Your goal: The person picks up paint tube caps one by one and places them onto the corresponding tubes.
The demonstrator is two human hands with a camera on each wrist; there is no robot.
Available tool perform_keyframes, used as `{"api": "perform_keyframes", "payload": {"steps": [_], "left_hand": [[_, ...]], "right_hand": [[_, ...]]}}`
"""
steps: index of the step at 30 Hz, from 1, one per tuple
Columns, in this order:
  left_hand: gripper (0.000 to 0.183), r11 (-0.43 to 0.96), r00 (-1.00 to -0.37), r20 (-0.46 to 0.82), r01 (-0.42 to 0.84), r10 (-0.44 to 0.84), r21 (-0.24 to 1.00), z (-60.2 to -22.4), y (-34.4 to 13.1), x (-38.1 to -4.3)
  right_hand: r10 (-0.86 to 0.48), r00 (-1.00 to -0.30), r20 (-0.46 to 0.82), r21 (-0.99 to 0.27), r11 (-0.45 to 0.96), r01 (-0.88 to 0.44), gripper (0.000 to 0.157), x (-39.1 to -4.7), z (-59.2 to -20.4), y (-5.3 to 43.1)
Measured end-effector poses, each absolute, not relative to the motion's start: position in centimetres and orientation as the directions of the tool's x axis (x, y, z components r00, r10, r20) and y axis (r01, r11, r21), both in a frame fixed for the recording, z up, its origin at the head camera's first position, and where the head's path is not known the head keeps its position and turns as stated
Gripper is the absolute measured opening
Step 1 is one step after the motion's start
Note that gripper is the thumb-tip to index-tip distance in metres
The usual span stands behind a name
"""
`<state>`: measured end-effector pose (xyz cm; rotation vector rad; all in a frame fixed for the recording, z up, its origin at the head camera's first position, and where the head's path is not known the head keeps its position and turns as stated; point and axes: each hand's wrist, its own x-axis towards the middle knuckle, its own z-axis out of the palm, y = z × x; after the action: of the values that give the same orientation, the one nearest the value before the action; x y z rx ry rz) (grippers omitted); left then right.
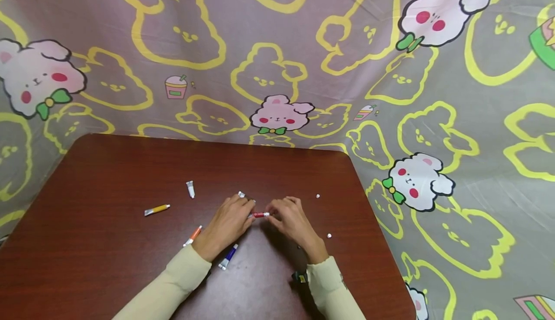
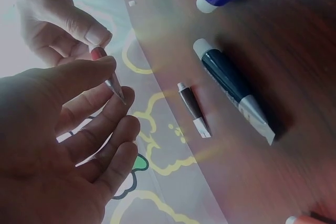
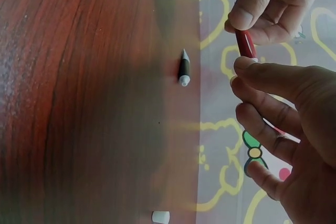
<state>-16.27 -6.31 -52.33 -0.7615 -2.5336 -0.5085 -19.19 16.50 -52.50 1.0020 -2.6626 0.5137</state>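
Observation:
Between both hands, above the brown table, is a small red paint tube (image 1: 258, 215) with a white cap. The left hand (image 1: 230, 220) pinches the tube's silver crimped end between thumb and index finger, its other fingers loosely bent. At the other end, the right hand (image 1: 295, 221) pinches the white cap with thumb and fingertips, which cover most of it in the right wrist view. Close to the left hand lie a dark green tube (image 2: 228, 77), a black-brown tube (image 2: 194, 108) and a blue tube (image 1: 228, 257). An orange tube (image 1: 192, 236) lies beside the left wrist.
A yellow tube (image 1: 157, 209) and a white tube (image 1: 191, 189) lie on the left part of the table (image 1: 108, 175). Two loose white caps, an upper cap (image 1: 318, 196) and a lower cap (image 1: 329, 235), sit right of the right hand. A patterned curtain (image 1: 277, 79) borders the table.

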Motion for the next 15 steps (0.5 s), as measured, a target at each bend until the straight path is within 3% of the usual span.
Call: {"api": "perform_keyframes", "payload": {"steps": [8, 15], "left_hand": [[0.033, 0.772, -0.73, 0.511, 0.608, 0.454, 0.184, -52.03, -6.47, -16.48], [0.029, 0.752, -0.734, 0.505, 0.62, 0.454, 0.226, -52.03, -6.66, -16.58]], "right_hand": [[-0.606, -0.715, 0.348, -0.236, 0.682, -0.692, 0.017, -19.26, -52.37, 16.54], [-0.587, -0.741, 0.325, -0.358, 0.649, -0.671, 0.011, -19.23, -52.11, 16.73]]}}
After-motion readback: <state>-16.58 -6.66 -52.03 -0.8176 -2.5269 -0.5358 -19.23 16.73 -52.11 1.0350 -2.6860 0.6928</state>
